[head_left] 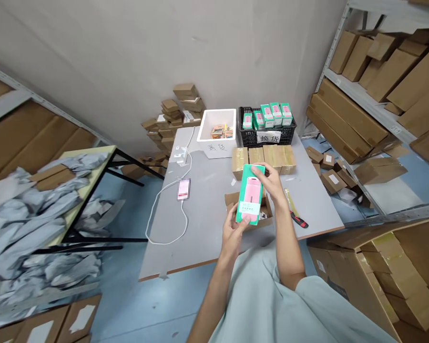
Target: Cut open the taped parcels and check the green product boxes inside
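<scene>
A green box with a pink device printed on its front [252,191] is held up between both hands, tilted slightly. My left hand [233,231] grips its lower end, thumb on the front. At the upper right corner, my right hand [270,181] is closed around it. Behind and below the green box, an opened cardboard carton [268,220] sits on the grey table [207,209], partly hidden. A red and black box cutter [299,219] lies right of my right forearm, by a strip of yellowish tape [290,199].
Several taped cartons [256,155] stand before a black crate [249,137] of green boxes. Left of it is a white foam box [217,147]. A phone [183,189] with a white cable [186,224] lies at left. Shelves [364,90] flank the right; a big open carton [343,257] stands lower right.
</scene>
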Demonstrator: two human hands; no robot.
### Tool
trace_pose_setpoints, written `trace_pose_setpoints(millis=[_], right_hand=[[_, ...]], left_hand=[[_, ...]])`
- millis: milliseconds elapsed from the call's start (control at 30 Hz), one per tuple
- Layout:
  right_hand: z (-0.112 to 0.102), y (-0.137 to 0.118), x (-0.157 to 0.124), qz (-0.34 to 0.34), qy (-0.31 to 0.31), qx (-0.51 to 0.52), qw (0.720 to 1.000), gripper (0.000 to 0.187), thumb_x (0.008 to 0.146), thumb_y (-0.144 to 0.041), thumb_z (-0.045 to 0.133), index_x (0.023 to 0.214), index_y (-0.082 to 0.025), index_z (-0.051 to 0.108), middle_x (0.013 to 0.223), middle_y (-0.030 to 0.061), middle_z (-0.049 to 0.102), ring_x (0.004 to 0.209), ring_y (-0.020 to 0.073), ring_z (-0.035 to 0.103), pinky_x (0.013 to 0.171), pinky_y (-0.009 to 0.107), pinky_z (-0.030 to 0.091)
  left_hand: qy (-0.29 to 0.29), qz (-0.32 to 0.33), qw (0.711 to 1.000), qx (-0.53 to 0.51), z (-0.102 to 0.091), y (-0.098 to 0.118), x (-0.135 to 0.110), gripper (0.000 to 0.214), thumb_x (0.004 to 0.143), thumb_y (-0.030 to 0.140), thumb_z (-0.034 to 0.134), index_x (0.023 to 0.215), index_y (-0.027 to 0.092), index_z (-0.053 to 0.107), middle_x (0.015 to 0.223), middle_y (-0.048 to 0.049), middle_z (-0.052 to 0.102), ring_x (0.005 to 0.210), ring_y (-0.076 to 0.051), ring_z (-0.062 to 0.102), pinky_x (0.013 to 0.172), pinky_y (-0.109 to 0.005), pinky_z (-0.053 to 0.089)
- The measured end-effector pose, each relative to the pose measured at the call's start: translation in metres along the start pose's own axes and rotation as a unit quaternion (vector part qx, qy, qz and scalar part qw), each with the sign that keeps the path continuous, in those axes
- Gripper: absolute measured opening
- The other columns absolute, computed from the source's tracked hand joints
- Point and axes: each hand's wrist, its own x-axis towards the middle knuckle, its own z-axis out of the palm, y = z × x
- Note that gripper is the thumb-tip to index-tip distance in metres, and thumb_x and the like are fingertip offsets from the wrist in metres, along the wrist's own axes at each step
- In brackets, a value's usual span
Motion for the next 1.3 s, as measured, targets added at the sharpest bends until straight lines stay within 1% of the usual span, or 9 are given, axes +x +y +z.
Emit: trace_pose_setpoints(millis=[167, 267, 433, 600, 767, 900, 1033, 1167, 1300], right_hand=[[-0.013, 0.000, 0.000, 0.062, -0.113, 0.143, 0.981, 0.074, 0.084, -0.081, 0.093, 0.138, -0.032, 0.080, 0.122, 0.0056, 0.084, 0.109, 0.0258, 0.080, 0.084, 0.033, 0.065], [-0.008, 0.004, -0.001, 0.065, -0.150, 0.174, 0.971, 0.076, 0.081, -0.078, 0.097, 0.141, -0.034, 0.078, 0.126, 0.0060, 0.085, 0.109, 0.0276, 0.082, 0.082, 0.034, 0.067], [0.000, 0.006, 0.003, 0.027, -0.096, 0.159, 0.982, 0.065, 0.075, -0.069, 0.103, 0.123, -0.029, 0.083, 0.122, 0.0054, 0.087, 0.111, 0.0286, 0.081, 0.097, 0.040, 0.068], [-0.009, 0.007, 0.011, -0.002, -0.035, 0.116, 0.993, 0.065, 0.071, -0.070, 0.105, 0.116, -0.028, 0.084, 0.117, 0.0065, 0.087, 0.110, 0.0293, 0.081, 0.100, 0.043, 0.068], [-0.015, 0.007, 0.015, -0.013, -0.026, 0.085, 0.996, 0.068, 0.072, -0.074, 0.102, 0.117, -0.027, 0.083, 0.119, 0.0082, 0.086, 0.111, 0.0298, 0.081, 0.096, 0.042, 0.069], [-0.019, 0.004, 0.015, -0.013, -0.036, 0.078, 0.996, 0.070, 0.075, -0.076, 0.101, 0.121, -0.027, 0.080, 0.121, 0.0077, 0.085, 0.107, 0.0280, 0.081, 0.094, 0.040, 0.069], [-0.030, 0.000, 0.016, -0.002, -0.059, 0.087, 0.994, 0.075, 0.077, -0.080, 0.100, 0.130, -0.032, 0.078, 0.131, 0.0077, 0.081, 0.107, 0.0264, 0.080, 0.091, 0.038, 0.069], [-0.041, -0.004, 0.016, 0.018, -0.083, 0.108, 0.991, 0.078, 0.083, -0.085, 0.093, 0.143, -0.038, 0.074, 0.133, 0.0077, 0.080, 0.122, 0.0293, 0.077, 0.097, 0.041, 0.068], [-0.037, -0.006, 0.013, 0.004, -0.081, 0.095, 0.992, 0.071, 0.083, -0.081, 0.093, 0.134, -0.034, 0.078, 0.130, 0.0062, 0.081, 0.122, 0.0299, 0.076, 0.104, 0.043, 0.066]], left_hand=[[-0.049, -0.077, 0.984, -0.154, -0.012, -0.005, -0.008, 0.060, 0.093, 0.049, 0.099, 0.146, 0.028, 0.082, 0.143, -0.0112, 0.086, 0.131, -0.031, 0.084, 0.106, -0.038, 0.070], [-0.060, -0.092, 0.974, -0.198, -0.019, -0.005, -0.010, 0.059, 0.101, 0.043, 0.090, 0.158, 0.032, 0.076, 0.148, -0.0095, 0.085, 0.134, -0.029, 0.083, 0.109, -0.037, 0.069], [-0.067, -0.101, 0.984, -0.128, -0.005, 0.002, -0.010, 0.070, 0.100, 0.052, 0.092, 0.163, 0.031, 0.072, 0.158, -0.0127, 0.079, 0.140, -0.033, 0.079, 0.107, -0.040, 0.070], [-0.024, 0.012, 1.000, -0.003, 0.017, 0.012, -0.007, 0.086, 0.091, 0.061, 0.098, 0.167, 0.037, 0.066, 0.179, -0.0135, 0.060, 0.157, -0.040, 0.066, 0.117, -0.051, 0.066], [0.052, 0.037, 0.996, 0.061, 0.033, 0.009, -0.002, 0.086, 0.074, 0.052, 0.111, 0.149, 0.030, 0.075, 0.151, -0.0151, 0.079, 0.134, -0.038, 0.080, 0.101, -0.045, 0.071], [0.068, 0.034, 0.997, 0.035, 0.038, 0.006, 0.000, 0.083, 0.071, 0.047, 0.112, 0.144, 0.029, 0.078, 0.152, -0.0133, 0.080, 0.130, -0.035, 0.082, 0.104, -0.045, 0.071], [0.021, 0.008, 1.000, -0.022, 0.034, 0.004, 0.005, 0.073, 0.080, 0.047, 0.107, 0.146, 0.029, 0.079, 0.156, -0.0116, 0.080, 0.137, -0.034, 0.080, 0.111, -0.043, 0.070], [-0.032, -0.071, 0.991, -0.110, 0.020, -0.002, 0.012, 0.074, 0.092, 0.052, 0.098, 0.159, 0.035, 0.073, 0.150, -0.0071, 0.084, 0.137, -0.030, 0.081, 0.107, -0.037, 0.071], [-0.074, -0.122, 0.978, -0.149, 0.010, -0.009, 0.013, 0.079, 0.095, 0.052, 0.096, 0.167, 0.039, 0.066, 0.148, -0.0056, 0.085, 0.138, -0.030, 0.081, 0.110, -0.038, 0.070]])
